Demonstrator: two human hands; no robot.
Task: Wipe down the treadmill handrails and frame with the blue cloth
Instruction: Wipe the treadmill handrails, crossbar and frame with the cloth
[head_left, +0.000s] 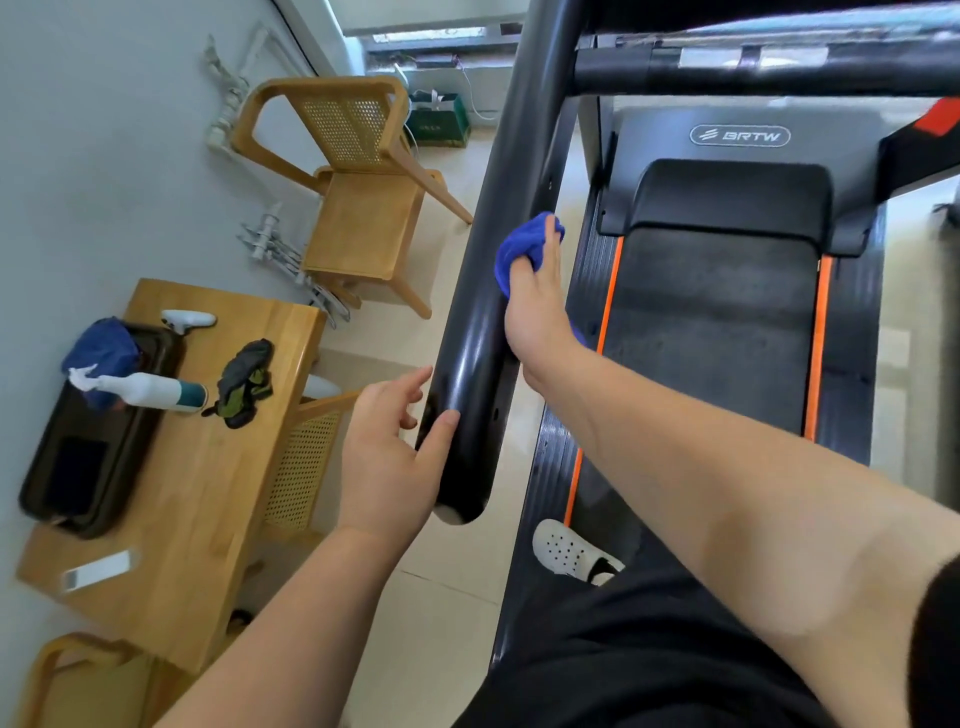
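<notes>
The treadmill's black left handrail (498, 218) runs from the upper crossbar down to its rounded end in the middle of the view. My right hand (537, 306) presses a bunched blue cloth (519, 249) against the inner side of that rail, about halfway along. My left hand (389, 457) rests against the outer side of the rail near its lower end, thumb on the rail and fingers spread, holding nothing. The belt (711, 332) with orange stripes lies to the right.
A wooden table (208, 493) on the left carries a dark tray (88, 467), a white spray bottle (150, 392), another blue cloth (104, 353), dark gloves (244, 382) and a white remote (96, 570). A wooden chair (363, 208) stands behind it. My white shoe (569, 553) is on the deck.
</notes>
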